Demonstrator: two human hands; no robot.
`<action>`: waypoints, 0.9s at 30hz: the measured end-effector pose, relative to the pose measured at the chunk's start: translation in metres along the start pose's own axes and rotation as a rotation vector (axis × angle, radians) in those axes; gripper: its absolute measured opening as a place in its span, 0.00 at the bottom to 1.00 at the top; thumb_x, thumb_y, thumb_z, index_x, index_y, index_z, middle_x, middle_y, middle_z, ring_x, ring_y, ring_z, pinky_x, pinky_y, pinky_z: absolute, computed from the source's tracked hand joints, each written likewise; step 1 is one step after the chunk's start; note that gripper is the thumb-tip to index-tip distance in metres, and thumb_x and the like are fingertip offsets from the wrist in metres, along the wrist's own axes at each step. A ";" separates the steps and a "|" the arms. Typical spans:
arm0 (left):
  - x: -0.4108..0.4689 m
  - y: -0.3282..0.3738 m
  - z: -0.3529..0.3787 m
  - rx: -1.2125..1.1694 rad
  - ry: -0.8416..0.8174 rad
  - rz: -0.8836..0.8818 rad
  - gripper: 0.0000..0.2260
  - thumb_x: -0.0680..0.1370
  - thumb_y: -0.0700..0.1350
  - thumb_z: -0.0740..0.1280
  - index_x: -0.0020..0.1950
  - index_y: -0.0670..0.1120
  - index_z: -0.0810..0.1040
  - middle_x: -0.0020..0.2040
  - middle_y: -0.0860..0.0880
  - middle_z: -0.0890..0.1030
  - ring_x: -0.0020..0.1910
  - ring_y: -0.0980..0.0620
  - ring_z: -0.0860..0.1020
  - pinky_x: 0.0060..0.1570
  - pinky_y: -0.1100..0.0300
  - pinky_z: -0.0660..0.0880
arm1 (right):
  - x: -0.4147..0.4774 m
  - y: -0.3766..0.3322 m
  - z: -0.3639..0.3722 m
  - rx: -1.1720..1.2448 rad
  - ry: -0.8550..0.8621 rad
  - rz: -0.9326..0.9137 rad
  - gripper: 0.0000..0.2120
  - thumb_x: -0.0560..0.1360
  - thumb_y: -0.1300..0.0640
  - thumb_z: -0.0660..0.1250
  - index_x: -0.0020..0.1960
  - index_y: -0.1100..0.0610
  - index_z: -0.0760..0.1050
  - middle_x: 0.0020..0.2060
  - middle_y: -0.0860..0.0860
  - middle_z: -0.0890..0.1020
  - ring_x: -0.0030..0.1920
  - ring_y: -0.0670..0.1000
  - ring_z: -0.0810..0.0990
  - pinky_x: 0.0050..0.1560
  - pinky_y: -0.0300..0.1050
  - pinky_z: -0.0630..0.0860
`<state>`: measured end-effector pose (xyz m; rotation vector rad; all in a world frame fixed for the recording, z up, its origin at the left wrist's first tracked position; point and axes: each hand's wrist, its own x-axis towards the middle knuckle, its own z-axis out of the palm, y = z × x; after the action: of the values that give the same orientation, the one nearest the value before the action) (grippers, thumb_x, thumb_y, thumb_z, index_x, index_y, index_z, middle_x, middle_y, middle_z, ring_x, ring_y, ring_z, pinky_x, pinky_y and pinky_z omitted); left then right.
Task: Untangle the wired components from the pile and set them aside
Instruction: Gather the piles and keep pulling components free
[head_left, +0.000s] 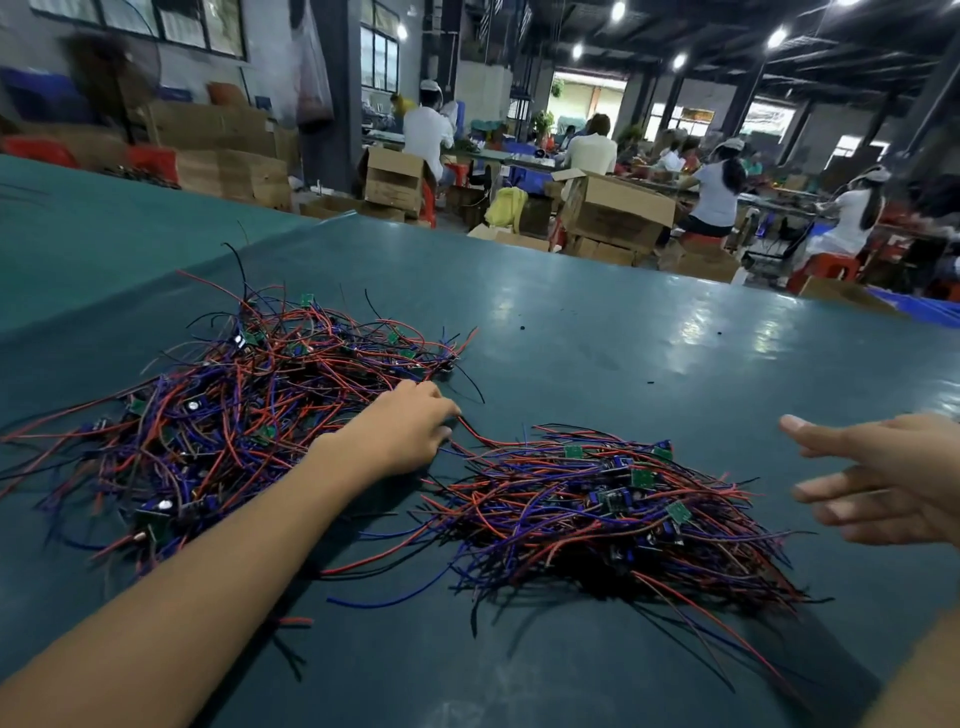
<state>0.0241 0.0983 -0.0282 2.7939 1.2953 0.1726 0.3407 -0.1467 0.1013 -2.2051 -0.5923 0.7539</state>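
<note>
Pinching a red wire (475, 432) with the left hand (410, 428) at the right edge of the tangled pile (234, 405); holding the right hand (878, 480) spread and empty, just right of the set-aside pile (597, 512). Probably best to draw slowly along the lead, lifting over crossings, never yanking. Counting two heaps on one teal surface (649, 332); too many leads to count.

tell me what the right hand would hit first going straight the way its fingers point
Probably the nearer heap of red, blue and black wires with small green boards, left of the right hand; height is unclear, so it may pass over.
</note>
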 end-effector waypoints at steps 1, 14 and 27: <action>-0.001 -0.003 0.000 -0.037 0.015 -0.009 0.18 0.83 0.52 0.62 0.72 0.51 0.74 0.67 0.45 0.74 0.66 0.43 0.69 0.67 0.45 0.69 | -0.001 0.000 -0.001 0.003 0.003 -0.010 0.40 0.52 0.35 0.78 0.57 0.56 0.77 0.39 0.60 0.87 0.30 0.59 0.85 0.31 0.50 0.81; -0.061 -0.067 -0.031 0.185 0.274 -0.651 0.33 0.77 0.51 0.70 0.76 0.42 0.61 0.68 0.36 0.66 0.66 0.34 0.66 0.63 0.39 0.68 | -0.002 -0.015 0.014 0.004 0.035 -0.104 0.30 0.66 0.38 0.77 0.58 0.56 0.76 0.37 0.60 0.87 0.30 0.59 0.85 0.29 0.50 0.81; -0.074 -0.056 -0.051 0.286 0.412 -0.630 0.09 0.80 0.56 0.66 0.47 0.56 0.84 0.49 0.51 0.76 0.56 0.43 0.68 0.51 0.49 0.59 | -0.016 -0.032 0.029 -0.033 -0.041 -0.204 0.20 0.70 0.41 0.76 0.53 0.53 0.74 0.35 0.59 0.86 0.28 0.58 0.84 0.31 0.51 0.83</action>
<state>-0.0721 0.0782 0.0108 2.4574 2.3886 0.5838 0.3044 -0.1221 0.1143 -2.1236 -0.8412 0.6870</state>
